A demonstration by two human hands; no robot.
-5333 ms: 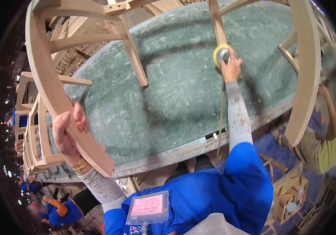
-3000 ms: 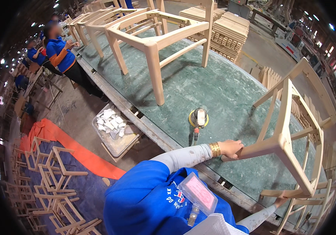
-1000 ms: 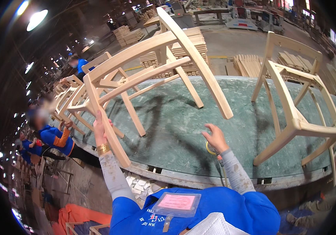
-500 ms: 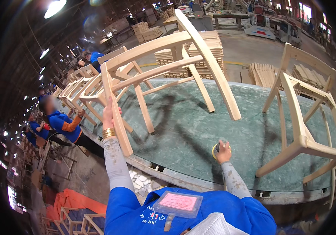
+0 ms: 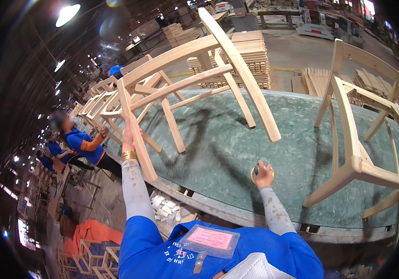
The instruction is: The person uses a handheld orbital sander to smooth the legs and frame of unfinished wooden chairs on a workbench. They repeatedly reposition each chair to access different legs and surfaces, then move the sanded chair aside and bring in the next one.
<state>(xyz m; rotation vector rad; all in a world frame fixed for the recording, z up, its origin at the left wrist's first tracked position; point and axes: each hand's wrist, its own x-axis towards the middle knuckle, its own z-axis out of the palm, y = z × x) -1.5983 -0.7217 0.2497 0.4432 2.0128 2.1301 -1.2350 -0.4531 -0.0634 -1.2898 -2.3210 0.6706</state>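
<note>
My left hand [image 5: 128, 138] grips one upright of a pale wooden chair frame [image 5: 171, 59]. The frame stands tilted over a green-topped table [image 5: 218, 195], some of its legs reaching down toward the surface. On the right, my right hand [image 5: 265, 177] is closed around a small round sanding pad [image 5: 254, 176], dark with a yellow rim. The pad is held near the tabletop, apart from the frame; whether it touches the table I cannot tell. My palm hides most of it.
Another wooden chair [image 5: 347, 121] stands at the table's right end. More chairs [image 5: 98, 104] line the far left, beside co-workers in blue [image 5: 85, 142]. Stacked wood strips [image 5: 248, 56] stand behind the table. White scraps [image 5: 166, 208] lie in a container below its near edge.
The whole view has shifted a little. Both hands keep their hold, and the chair frame stays at nearly the same tilt. A bent-over co-worker at the back is now mostly hidden.
</note>
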